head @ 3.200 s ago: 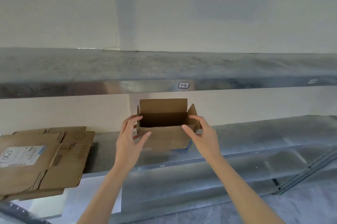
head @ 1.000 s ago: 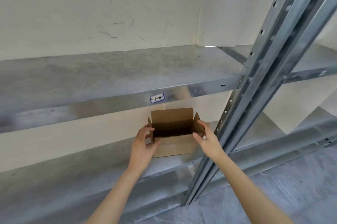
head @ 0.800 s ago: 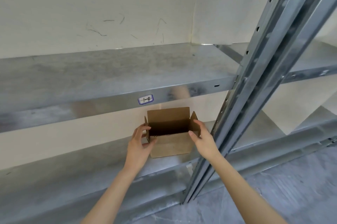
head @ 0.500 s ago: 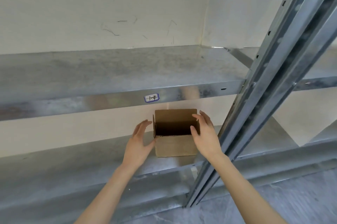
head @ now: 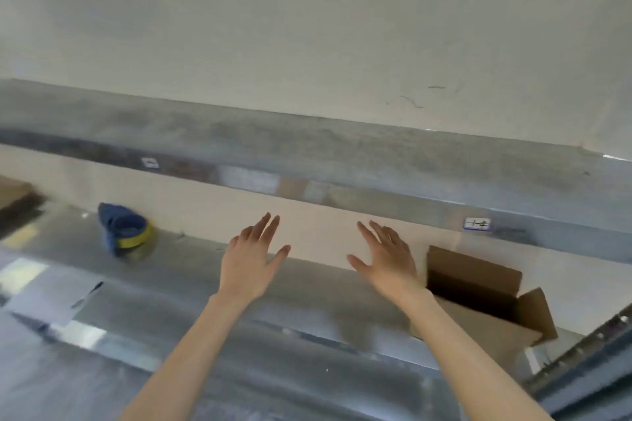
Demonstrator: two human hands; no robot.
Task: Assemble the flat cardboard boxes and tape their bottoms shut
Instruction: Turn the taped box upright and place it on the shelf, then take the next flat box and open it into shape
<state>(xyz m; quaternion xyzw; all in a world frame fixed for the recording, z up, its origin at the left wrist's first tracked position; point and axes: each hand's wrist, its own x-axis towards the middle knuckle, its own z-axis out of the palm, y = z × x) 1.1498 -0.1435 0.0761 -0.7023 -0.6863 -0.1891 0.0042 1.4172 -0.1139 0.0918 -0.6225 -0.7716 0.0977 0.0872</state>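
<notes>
Two bare forearms, no sleeves anywhere along their visible length. No gloves, rings, watch or bands on left hand [head: 251, 258] or right hand [head: 388, 258]. Slender fingers [head: 270, 225], short plain nails. Outlines slightly softened by blur.

A pale, scuffed wall [head: 307, 27] rises behind 2 galvanised metal shelves. The upper shelf [head: 342, 160] carries small labels [head: 476, 223] on its front edge; the lower shelf [head: 205, 283] gleams with reflections.

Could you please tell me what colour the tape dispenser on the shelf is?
The tape dispenser is blue with a yellow band, blurred but clearest in the head view.
</notes>
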